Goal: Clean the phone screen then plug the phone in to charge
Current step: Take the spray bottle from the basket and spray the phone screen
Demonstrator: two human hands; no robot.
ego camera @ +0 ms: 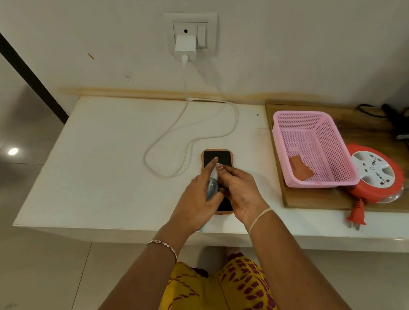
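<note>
Orange-cased phone lies flat on the white counter. Left hand grips a small spray bottle above it; right hand pinches its top. Overspray could wet the nearby charging cable or phone port.

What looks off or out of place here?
Little. The red plug of the extension reel hangs over the table edge, unplugged. A yellowish stain runs along the wall base. The phone lies flat; no spill visible.
</note>
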